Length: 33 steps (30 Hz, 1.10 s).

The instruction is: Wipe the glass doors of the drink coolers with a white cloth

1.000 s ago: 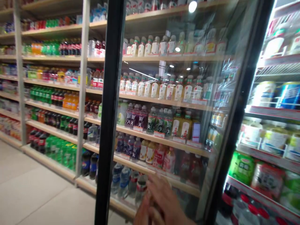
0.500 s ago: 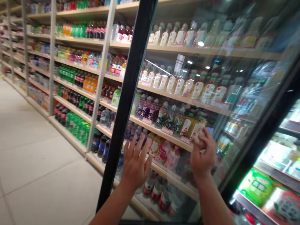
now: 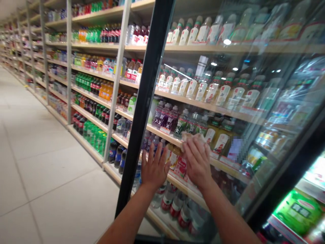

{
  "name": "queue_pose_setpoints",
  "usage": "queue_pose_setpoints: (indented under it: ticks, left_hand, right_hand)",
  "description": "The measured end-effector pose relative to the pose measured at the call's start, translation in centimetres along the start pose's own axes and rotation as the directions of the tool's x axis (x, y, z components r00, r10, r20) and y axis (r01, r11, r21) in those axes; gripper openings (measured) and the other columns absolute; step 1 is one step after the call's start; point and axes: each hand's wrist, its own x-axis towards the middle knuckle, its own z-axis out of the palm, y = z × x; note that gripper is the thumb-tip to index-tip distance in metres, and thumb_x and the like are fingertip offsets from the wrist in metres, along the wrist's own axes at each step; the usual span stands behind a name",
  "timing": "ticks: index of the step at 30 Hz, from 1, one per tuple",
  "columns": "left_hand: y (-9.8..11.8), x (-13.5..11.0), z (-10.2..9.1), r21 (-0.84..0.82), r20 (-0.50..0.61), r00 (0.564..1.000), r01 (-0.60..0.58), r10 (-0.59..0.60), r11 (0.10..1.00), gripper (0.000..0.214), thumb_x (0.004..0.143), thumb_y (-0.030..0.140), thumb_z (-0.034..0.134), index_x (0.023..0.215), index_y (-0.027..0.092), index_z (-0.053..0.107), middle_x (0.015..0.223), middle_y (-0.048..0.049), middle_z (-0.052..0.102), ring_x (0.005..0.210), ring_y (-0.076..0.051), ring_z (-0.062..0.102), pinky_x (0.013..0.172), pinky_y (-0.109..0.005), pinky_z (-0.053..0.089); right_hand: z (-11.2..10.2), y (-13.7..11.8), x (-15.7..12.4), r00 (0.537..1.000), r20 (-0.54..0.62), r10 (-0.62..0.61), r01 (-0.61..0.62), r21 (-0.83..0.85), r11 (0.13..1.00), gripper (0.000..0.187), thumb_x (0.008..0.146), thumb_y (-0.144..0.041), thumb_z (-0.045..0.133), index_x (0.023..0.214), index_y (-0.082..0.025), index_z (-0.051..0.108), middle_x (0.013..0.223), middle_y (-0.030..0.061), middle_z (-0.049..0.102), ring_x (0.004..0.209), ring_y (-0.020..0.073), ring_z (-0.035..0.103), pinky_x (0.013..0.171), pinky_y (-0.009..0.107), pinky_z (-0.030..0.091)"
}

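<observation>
A glass door (image 3: 256, 149) with a black frame (image 3: 146, 98) stands open in front of me, and shelves of bottles show through it. My left hand (image 3: 154, 167) lies flat against the glass near the frame, fingers spread and nothing in it. To its right, my right hand (image 3: 196, 161) presses a crumpled whitish cloth (image 3: 186, 137) to the glass. The cloth sticks out past the fingertips; the rest is hidden under the palm.
Long shelves (image 3: 95, 89) of bottled drinks run away to the left beside a tiled floor (image 3: 58, 176). Lit cooler shelves with a green package (image 3: 298, 210) are at the lower right. Ceiling lights and other shelves reflect in the glass.
My right hand has moved left, closer to my left hand, and its fingers have flattened over the cloth. My left hand stays on the glass. The view has shifted slightly.
</observation>
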Motion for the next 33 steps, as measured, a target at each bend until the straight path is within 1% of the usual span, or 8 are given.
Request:
queue_pose_setpoints:
  ticks: [3,6,11,17,23,28,31,33]
  left_hand:
    - [0.1,0.0,0.0,0.004,0.009,1.000,0.006,-0.006,1.000,0.044,0.099,0.030,0.051,0.138,0.012,0.059,0.149,-0.0150,0.053,0.156,-0.026,-0.003,0.128,-0.051,0.002]
    - [0.1,-0.2,0.1,0.024,0.030,0.999,0.010,-0.011,1.000,0.045,0.098,0.030,0.053,0.140,0.015,0.058,0.152,-0.0129,0.050,0.156,-0.026,-0.004,0.128,-0.052,0.003]
    - [-0.2,-0.6,0.5,-0.009,0.082,0.996,0.043,-0.042,0.999,0.050,0.098,0.033,0.054,0.146,0.017,0.053,0.157,-0.0124,0.043,0.156,-0.029,0.004,0.127,-0.056,0.006]
    - [-0.3,-0.3,0.8,-0.085,0.114,0.992,0.061,-0.051,0.994,0.050,0.099,0.031,0.054,0.146,0.015,0.053,0.157,-0.0153,0.042,0.156,-0.031,0.008,0.126,-0.058,0.008]
    - [-0.2,0.1,0.8,-0.109,0.100,0.993,0.078,-0.067,0.991,0.051,0.099,0.030,0.052,0.148,0.016,0.050,0.157,-0.0164,0.041,0.155,-0.034,0.014,0.125,-0.060,0.013]
    - [-0.1,0.3,0.9,-0.116,0.078,0.994,0.091,-0.082,0.989,0.048,0.099,0.031,0.051,0.145,0.016,0.054,0.155,-0.0157,0.045,0.153,-0.035,0.021,0.124,-0.059,0.016]
    - [-0.2,0.2,1.0,-0.077,0.041,0.998,0.055,-0.052,0.996,0.049,0.099,0.029,0.051,0.146,0.015,0.053,0.156,-0.0152,0.044,0.155,-0.033,0.016,0.125,-0.057,0.014]
    - [-0.3,0.2,1.1,-0.017,0.007,1.000,0.014,-0.014,1.000,0.049,0.099,0.029,0.051,0.145,0.013,0.053,0.155,-0.0149,0.045,0.156,-0.031,0.007,0.126,-0.055,0.011]
  right_hand:
    - [0.1,-0.5,-0.4,0.993,-0.086,0.079,-0.082,-0.032,0.996,0.054,0.098,-0.012,0.052,0.149,-0.027,0.048,0.144,0.0068,0.059,0.145,0.0244,0.043,0.127,0.056,0.013]
    - [0.2,-0.1,-0.8,0.914,-0.272,0.302,-0.322,-0.030,0.946,0.050,0.099,-0.017,0.052,0.148,-0.023,0.049,0.149,0.0128,0.053,0.147,0.0311,0.039,0.121,0.062,0.027]
    - [0.6,-0.9,-1.3,0.998,-0.020,0.054,-0.054,-0.011,0.998,0.052,0.097,-0.014,0.051,0.148,-0.026,0.049,0.146,0.0079,0.057,0.147,0.0244,0.039,0.124,0.051,0.026]
    - [0.7,0.7,0.5,0.925,-0.276,0.261,-0.276,-0.016,0.961,0.048,0.099,-0.017,0.047,0.147,-0.019,0.050,0.147,0.0133,0.055,0.148,0.0246,0.037,0.121,0.051,0.032]
    - [0.1,2.7,2.3,0.991,0.088,-0.102,0.102,-0.001,0.995,0.048,0.099,-0.019,0.045,0.146,-0.029,0.052,0.148,0.0032,0.056,0.149,0.0176,0.036,0.127,0.042,0.020]
    - [-0.1,3.3,4.3,0.894,-0.336,0.296,-0.327,-0.038,0.944,0.044,0.102,-0.020,0.040,0.144,-0.014,0.053,0.148,0.0142,0.054,0.150,0.0228,0.033,0.122,0.048,0.030]
    - [0.0,2.5,4.0,0.994,-0.096,-0.047,0.041,-0.056,0.998,0.046,0.099,-0.017,0.046,0.145,-0.019,0.053,0.147,0.0086,0.056,0.150,0.0205,0.034,0.125,0.044,0.025]
    - [0.0,2.6,4.0,0.970,0.029,-0.242,0.242,-0.028,0.970,0.050,0.097,-0.014,0.048,0.145,-0.024,0.052,0.146,0.0036,0.057,0.148,0.0180,0.037,0.126,0.041,0.021]
